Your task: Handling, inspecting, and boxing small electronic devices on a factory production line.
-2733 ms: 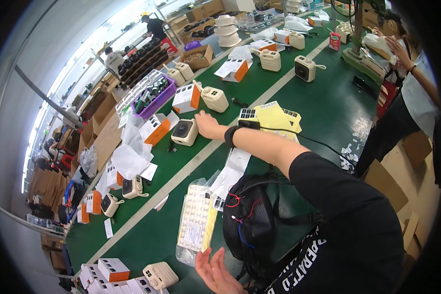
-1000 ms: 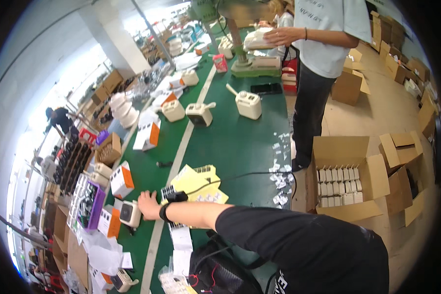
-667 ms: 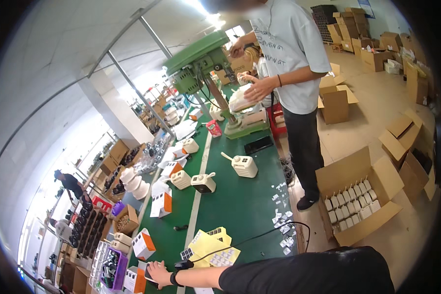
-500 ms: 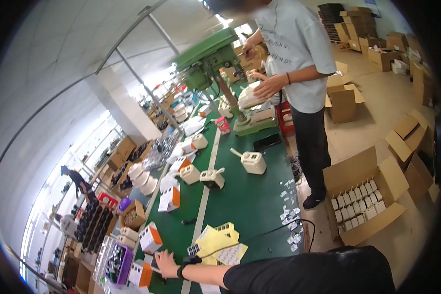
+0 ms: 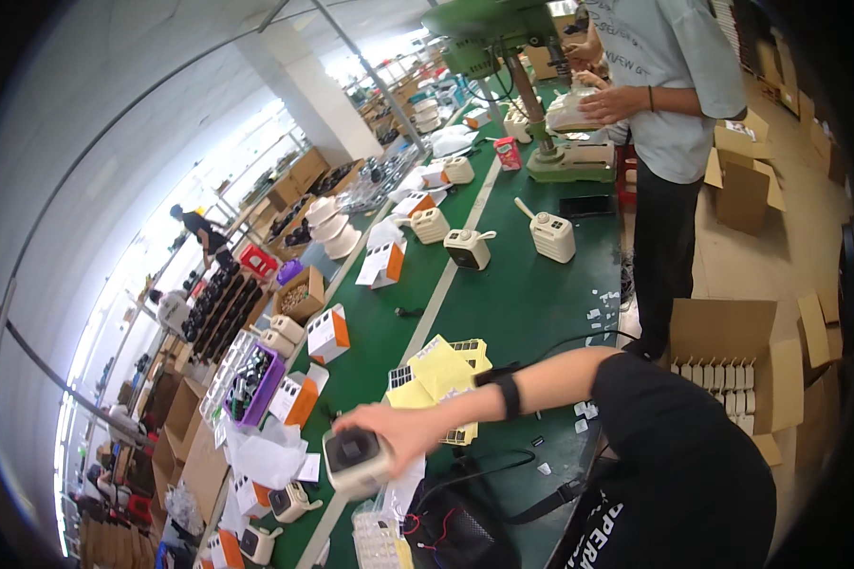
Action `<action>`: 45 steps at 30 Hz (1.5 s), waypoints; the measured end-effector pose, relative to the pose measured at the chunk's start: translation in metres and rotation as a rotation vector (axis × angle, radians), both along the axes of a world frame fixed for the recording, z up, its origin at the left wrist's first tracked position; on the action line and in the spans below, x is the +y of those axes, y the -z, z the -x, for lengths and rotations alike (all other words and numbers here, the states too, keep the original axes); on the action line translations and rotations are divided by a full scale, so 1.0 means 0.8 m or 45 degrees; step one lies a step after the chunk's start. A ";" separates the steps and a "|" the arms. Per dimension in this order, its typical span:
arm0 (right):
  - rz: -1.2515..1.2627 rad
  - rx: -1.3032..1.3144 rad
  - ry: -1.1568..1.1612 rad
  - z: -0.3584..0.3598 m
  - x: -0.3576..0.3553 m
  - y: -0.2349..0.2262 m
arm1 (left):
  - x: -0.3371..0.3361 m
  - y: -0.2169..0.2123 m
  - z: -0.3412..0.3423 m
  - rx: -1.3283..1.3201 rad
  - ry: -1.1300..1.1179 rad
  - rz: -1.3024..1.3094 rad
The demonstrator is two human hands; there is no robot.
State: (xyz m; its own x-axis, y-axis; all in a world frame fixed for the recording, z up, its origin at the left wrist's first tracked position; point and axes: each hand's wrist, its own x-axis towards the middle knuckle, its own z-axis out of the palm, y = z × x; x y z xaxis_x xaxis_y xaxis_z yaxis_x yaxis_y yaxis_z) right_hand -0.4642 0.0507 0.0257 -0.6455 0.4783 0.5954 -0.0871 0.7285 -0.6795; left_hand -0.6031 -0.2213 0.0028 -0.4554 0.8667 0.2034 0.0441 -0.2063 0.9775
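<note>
Green surface (image 5: 527, 308) crowded with small appliances; our right hand (image 5: 399, 431) is closed on one cream device (image 5: 357, 465).
We judge that this one-handed, one-sided hold could let the device twist or slip, and that a low swing might drag the yellow sheets (image 5: 443, 368) or snag the black bag (image 5: 465, 522) near our wrist. It sits at the left of our hand, fingers over its upper edge, palm against its right side, seemingly raised over the pale stripe (image 5: 436, 302); our left hand is out of view.

Glare whitens the left; lines bow near dark edges.
</note>
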 end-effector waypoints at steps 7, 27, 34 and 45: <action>-1.068 -0.237 -0.323 -0.114 -0.204 -0.076 | -0.025 -0.056 -0.064 -0.036 0.352 0.020; 0.882 0.277 -0.620 -0.100 -0.204 -0.022 | 0.031 -0.059 -0.084 -0.802 -0.056 -0.032; 0.895 0.362 -0.504 -0.090 -0.205 -0.019 | 0.036 -0.070 -0.063 -1.458 0.281 0.089; 0.941 0.482 -0.660 -0.094 -0.204 -0.021 | 0.035 -0.099 -0.088 -1.240 0.192 0.067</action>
State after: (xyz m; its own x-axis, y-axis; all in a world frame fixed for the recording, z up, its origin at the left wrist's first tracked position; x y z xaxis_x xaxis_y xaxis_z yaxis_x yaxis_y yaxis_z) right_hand -0.3894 -0.1122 0.0426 -0.7088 0.5253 0.4708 -0.5826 -0.0597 -0.8105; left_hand -0.5326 -0.1931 0.0822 -0.2877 0.9266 -0.2421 -0.8078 -0.0990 0.5811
